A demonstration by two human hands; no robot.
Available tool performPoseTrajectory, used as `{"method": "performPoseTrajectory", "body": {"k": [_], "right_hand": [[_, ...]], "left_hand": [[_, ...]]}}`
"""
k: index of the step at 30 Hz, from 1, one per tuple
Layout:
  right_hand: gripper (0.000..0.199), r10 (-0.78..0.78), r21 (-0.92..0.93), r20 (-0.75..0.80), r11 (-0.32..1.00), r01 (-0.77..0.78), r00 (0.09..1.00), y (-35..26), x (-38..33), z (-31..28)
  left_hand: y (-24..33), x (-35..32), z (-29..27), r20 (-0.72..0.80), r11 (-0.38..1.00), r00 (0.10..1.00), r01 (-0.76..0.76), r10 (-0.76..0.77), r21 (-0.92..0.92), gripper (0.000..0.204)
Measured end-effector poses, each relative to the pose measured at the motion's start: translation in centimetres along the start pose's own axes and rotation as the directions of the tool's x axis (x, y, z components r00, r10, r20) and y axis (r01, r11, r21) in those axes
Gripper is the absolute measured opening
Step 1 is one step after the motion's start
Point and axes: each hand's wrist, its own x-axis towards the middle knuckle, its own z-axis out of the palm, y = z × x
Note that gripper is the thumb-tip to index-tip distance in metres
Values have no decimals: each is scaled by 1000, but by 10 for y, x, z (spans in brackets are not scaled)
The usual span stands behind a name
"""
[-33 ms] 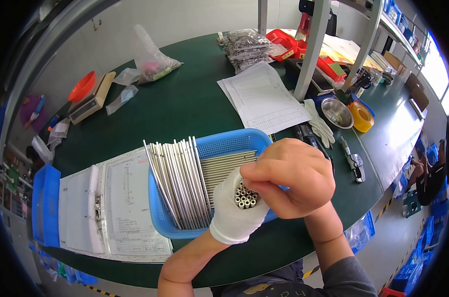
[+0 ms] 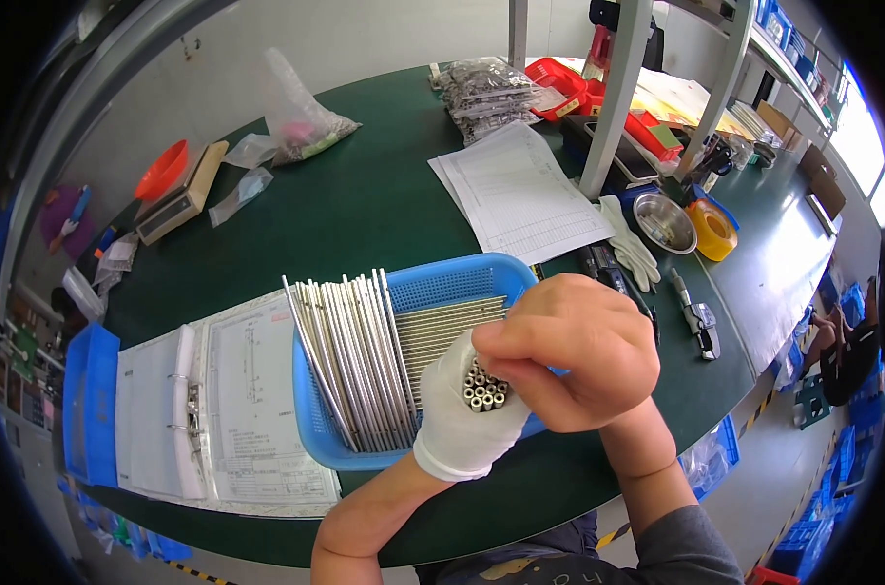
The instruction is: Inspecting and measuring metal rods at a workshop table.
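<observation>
My left hand [image 2: 457,424], in a white glove, is closed around a bundle of thin metal tubes [image 2: 482,399] with their open round ends facing up. Right above that bundle is my bare right hand [image 2: 589,351], its thumb and curled fingers pinched together. Whatever may be between those fingertips is hidden. Both hands are over the right part of a blue plastic basket [image 2: 314,434]. Inside it, a row of long silver rods [image 2: 350,361] leans on the left, and a layer of similar rods [image 2: 447,327] lies crosswise beneath.
Left of the basket lies an open ring binder [image 2: 267,409] beside a blue bin [image 2: 92,405]. Printed sheets [image 2: 525,195], a white glove [image 2: 630,244], a metal bowl [image 2: 665,222] and a micrometer [image 2: 696,317] are to the right. A scale [image 2: 179,195] and plastic bags [image 2: 306,122] stand farther back.
</observation>
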Motion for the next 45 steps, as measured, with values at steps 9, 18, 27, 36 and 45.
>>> {"method": "performPoseTrajectory", "body": {"k": [9, 18, 27, 36, 45], "right_hand": [[25, 1, -5, 39, 1000, -1, 999, 0, 0, 0], [26, -17, 9, -15, 1000, 17, 1000, 2, 0, -3], [24, 8, 1, 17, 1000, -8, 1000, 0, 0, -5], [23, -16, 12, 52, 1000, 16, 998, 1, -1, -4], [22, 44, 38, 33, 998, -45, 999, 2, -1, -5]], "left_hand": [[-2, -2, -3, 16, 999, 1000, -22, 22, 26, 18], [2, -1, -2, -5, 999, 999, 42, -42, 9, 19], [4, 1, -2, -15, 999, 999, 30, -31, -12, 21], [0, -2, -3, 0, 999, 999, 46, -46, -27, 21], [6, 3, -3, -6, 997, 998, 65, -66, -43, 23]]}}
